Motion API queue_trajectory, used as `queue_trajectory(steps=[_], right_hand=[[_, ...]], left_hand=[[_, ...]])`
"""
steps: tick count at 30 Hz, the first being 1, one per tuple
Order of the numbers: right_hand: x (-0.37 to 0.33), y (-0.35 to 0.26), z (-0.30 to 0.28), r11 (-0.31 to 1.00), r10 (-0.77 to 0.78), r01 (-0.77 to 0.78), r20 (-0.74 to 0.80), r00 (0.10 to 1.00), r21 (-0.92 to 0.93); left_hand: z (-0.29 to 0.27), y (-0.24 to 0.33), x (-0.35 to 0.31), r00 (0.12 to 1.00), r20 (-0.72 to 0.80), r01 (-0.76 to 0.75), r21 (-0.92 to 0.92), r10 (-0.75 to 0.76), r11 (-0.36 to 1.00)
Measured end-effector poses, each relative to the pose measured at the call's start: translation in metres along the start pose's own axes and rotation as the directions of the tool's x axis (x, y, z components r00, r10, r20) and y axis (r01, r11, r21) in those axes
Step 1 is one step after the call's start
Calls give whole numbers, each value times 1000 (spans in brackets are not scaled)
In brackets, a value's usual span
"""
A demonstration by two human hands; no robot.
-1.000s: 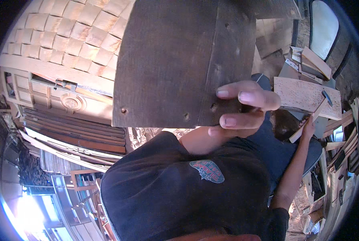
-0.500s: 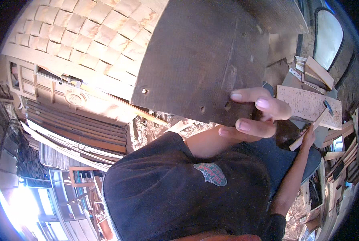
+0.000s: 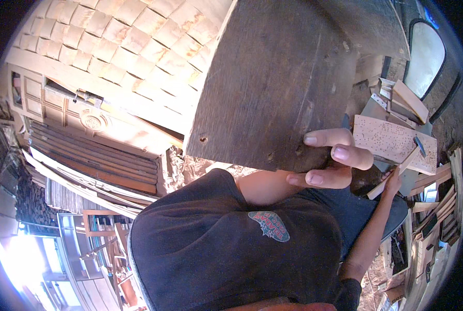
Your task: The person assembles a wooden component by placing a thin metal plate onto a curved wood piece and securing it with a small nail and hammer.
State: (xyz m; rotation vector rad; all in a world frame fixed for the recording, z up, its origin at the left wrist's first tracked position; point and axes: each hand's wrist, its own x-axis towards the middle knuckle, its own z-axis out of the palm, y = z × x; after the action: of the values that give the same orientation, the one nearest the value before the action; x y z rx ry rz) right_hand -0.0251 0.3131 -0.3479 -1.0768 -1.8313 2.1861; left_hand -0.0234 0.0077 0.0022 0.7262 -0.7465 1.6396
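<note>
A dark brown wooden board, worn and pitted with several holes near its lower edge, fills the upper middle. My left hand is closed at its lower right corner. Its fingers curl onto the near face of the board, and the left forearm passes partly behind it. Farther right, my right hand grips the pale wooden handle of a hammer. The hammer's dark head lies over a light plank dotted with small holes.
A woven panel of pale wood strips spans the upper left, above a carved door panel. Stacked planks lie below. Wood offcuts and an oval mirror-like pane are on the right.
The board has shifted a little right and down in the picture. The surroundings have moved slightly too, as the view tilts. Both hands keep their grips.
</note>
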Motion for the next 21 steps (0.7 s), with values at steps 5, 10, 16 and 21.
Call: queue_trajectory(steps=[5, 10, 16, 21], right_hand=[[4, 4, -1, 999, 33, -33, -37, 999, 11], [8, 13, -3, 998, 32, -34, 40, 999, 56], [0, -3, -1, 998, 11, -10, -20, 1000, 55], [-12, -6, 7, 943, -327, 327, -4, 945, -57]], left_hand=[[14, 3, -2, 990, -140, -10, -16, 8, 1000], [-2, 13, -18, 989, -119, -67, 125, 82, 990], [-15, 12, -87, 668, -522, -88, 652, 530, 753], [-21, 21, -86, 419, -718, 236, 678, 557, 696]])
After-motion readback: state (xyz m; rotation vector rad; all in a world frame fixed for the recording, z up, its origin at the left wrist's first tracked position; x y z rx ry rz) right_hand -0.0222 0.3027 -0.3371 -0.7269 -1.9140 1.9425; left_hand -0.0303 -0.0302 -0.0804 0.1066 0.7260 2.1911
